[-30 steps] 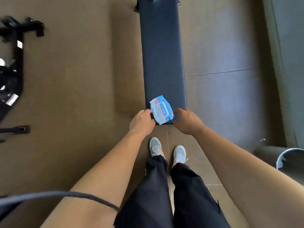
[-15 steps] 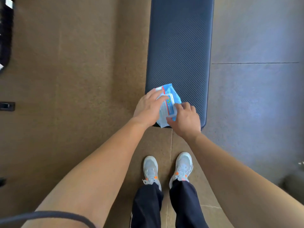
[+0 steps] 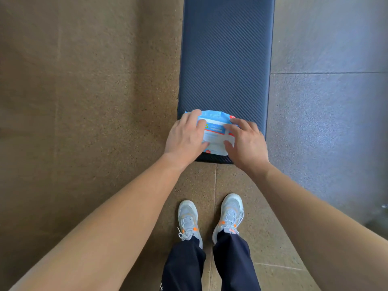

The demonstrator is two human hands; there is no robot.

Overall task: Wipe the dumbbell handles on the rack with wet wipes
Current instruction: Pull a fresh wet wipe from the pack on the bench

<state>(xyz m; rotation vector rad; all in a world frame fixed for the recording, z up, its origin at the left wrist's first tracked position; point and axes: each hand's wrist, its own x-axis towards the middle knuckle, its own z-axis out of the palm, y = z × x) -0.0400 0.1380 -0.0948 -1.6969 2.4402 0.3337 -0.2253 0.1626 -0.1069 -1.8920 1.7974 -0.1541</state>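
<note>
Blue-and-white plastic: the wet wipes pack (image 3: 216, 133) is lying flat at the near end of the bench pad (image 3: 226, 59), close to its near edge and toward the near-left corner. We are looking straight down at it from the head view.

Our left hand (image 3: 185, 139) is resting on the pack's left side, fingers curled over its left edge and top, thumb pressing along the lower left. It is gripping the pack. Our right hand (image 3: 245, 141) is sitting on the right side, fingers spread and bent, fingertips (image 3: 227, 126) touching the label area near the pack's middle. Whether it is pinching a flap or just pressing down, we cannot tell.

The bench pad is dark navy with a diagonal ribbed texture, running away from us to the top of the view. The floor (image 3: 84, 101) is showing as brown speckled rubber to the left and grey to the right of the bench.

We are standing just short of the bench's near end, both shoes (image 3: 189, 219) pale grey with orange accents, dark trousers (image 3: 184, 267) above them. Both forearms are bare and reaching forward.
</note>
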